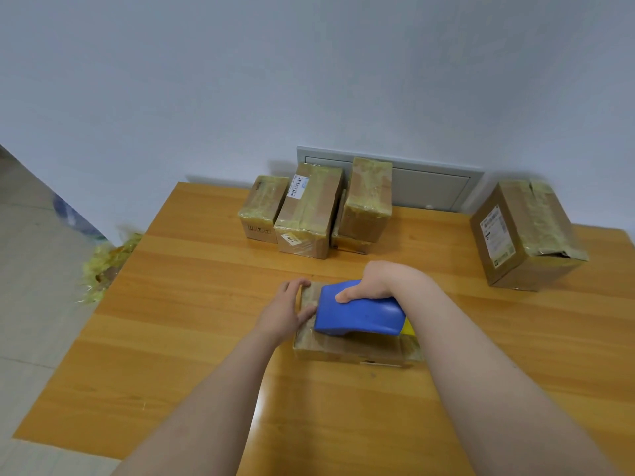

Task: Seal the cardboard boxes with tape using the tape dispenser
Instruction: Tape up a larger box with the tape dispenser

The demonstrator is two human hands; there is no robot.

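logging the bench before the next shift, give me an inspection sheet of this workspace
surface: wooden table, glare patch near the front
job's things: flat box at centre, already partly taped; blue dispenser lying on top of it
clutter: taped boxes bunched at the far edge; big box at far right, its tape wrinkled; tape wad off the table's left edge
grippers: left hand holds the box's left end, thumb on top; right hand grips the dispenser
cables: nothing seen
surroundings: plain wall, grey panel behind the boxes, floor at left
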